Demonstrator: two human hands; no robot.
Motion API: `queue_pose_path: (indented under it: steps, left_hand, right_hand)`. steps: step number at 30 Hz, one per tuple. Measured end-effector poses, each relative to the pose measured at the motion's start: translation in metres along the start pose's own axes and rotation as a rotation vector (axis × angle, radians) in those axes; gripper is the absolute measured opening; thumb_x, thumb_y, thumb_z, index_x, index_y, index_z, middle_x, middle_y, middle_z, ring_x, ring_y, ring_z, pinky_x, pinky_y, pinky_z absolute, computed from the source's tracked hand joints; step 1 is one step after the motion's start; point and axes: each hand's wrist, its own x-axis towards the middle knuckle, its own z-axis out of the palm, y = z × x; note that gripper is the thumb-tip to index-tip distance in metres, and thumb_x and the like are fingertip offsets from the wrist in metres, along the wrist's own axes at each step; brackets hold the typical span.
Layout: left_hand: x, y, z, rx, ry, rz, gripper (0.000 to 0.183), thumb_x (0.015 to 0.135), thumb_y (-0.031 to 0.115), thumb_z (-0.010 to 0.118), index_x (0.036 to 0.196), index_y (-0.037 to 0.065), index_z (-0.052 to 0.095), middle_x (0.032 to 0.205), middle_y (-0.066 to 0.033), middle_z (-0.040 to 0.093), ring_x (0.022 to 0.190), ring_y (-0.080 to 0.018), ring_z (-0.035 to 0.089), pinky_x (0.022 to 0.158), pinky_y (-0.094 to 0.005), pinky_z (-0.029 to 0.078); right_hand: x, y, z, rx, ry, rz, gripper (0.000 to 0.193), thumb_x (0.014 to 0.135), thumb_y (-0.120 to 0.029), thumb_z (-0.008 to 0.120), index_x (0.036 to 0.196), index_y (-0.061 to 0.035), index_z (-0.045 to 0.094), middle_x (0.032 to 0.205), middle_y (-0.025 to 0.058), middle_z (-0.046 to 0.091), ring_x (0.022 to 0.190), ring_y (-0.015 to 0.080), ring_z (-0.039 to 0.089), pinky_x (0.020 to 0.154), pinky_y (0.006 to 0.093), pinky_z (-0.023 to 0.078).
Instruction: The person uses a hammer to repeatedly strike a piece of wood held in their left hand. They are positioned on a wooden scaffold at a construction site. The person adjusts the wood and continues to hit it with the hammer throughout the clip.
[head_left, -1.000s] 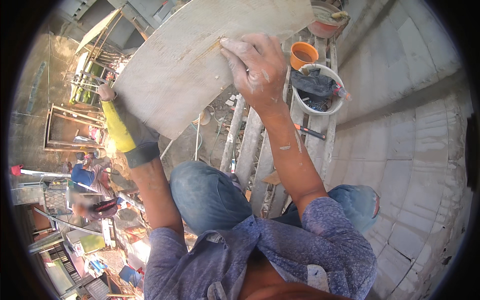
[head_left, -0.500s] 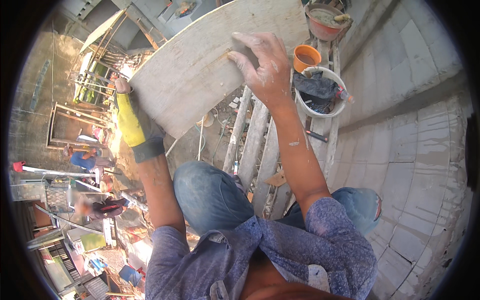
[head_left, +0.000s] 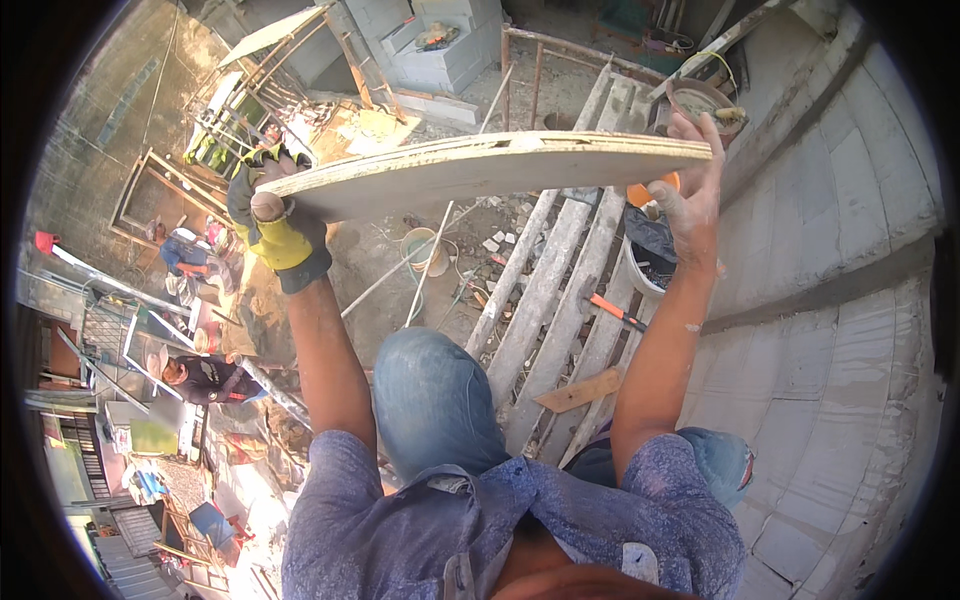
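The left hand (head_left: 272, 228) grips a board (head_left: 490, 168) at one end. The right hand (head_left: 694, 212) clasps its fingers around the opposite end.

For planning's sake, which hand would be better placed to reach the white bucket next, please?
Probably the right hand: it's nearer the white bucket, while the gloved left hand grips the far end of the board.

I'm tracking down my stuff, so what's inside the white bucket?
A crumpled dark cloth or bag, with small dark contents I can't make out. Your right hand and wrist cover the right side of the white bucket, hiding what's there.
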Motion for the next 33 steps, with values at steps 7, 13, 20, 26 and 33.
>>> queue_pose_path:
  steps: [7,13,20,26,33]
  left_hand:
    - [0.087,-0.009,0.009,-0.218,0.130,0.037,0.081,0.091,0.082,0.043,0.066,0.006,0.055,0.058,-0.0065,0.048,0.058,-0.0198,0.051,0.058,-0.0323,0.044]
    - [0.116,-0.097,-0.062,-0.811,-0.184,-0.158,0.040,0.096,0.046,0.063,0.076,0.012,0.058,0.077,0.0017,0.052,0.078,-0.0173,0.051,0.075,-0.0346,0.049]
    - [0.111,-0.135,-0.097,-0.983,-0.291,-0.205,0.023,0.091,0.028,0.067,0.076,0.013,0.059,0.079,0.0012,0.054,0.079,-0.0177,0.052,0.073,-0.0361,0.047]
    - [0.103,-0.135,-0.103,-0.768,0.084,-0.236,0.027,0.097,0.030,0.062,0.079,0.011,0.059,0.070,-0.0045,0.059,0.070,-0.0245,0.061,0.067,-0.0409,0.053]
    - [0.099,-0.124,-0.083,-0.184,0.439,-0.335,0.050,0.103,0.042,0.044,0.070,0.007,0.059,0.060,-0.0063,0.057,0.050,-0.0196,0.055,0.052,-0.0338,0.049]
  right_hand:
    - [-0.047,-0.037,0.053,-0.031,-0.502,-0.395,0.028,0.085,-0.006,0.072,0.111,0.0020,0.072,0.108,0.0229,0.074,0.095,0.0281,0.075,0.080,0.0356,0.062]
    - [-0.072,-0.070,0.110,-0.177,-0.542,-0.458,0.033,0.082,-0.020,0.071,0.110,-0.0038,0.075,0.111,0.0136,0.076,0.104,0.0311,0.073,0.093,0.0376,0.057]
    - [-0.071,-0.077,0.102,-0.182,-0.644,-0.442,0.040,0.075,-0.018,0.077,0.113,-0.0036,0.074,0.110,0.0161,0.075,0.104,0.0328,0.074,0.090,0.0378,0.059]
    - [-0.082,-0.076,0.122,-0.199,-0.503,-0.356,0.041,0.076,-0.006,0.080,0.115,0.0040,0.071,0.110,0.0196,0.075,0.102,0.0314,0.075,0.089,0.0355,0.059]
    - [-0.099,-0.064,0.133,-0.244,-0.403,-0.250,0.036,0.077,0.002,0.076,0.113,0.0051,0.072,0.109,0.0158,0.076,0.095,0.0243,0.076,0.084,0.0323,0.059]
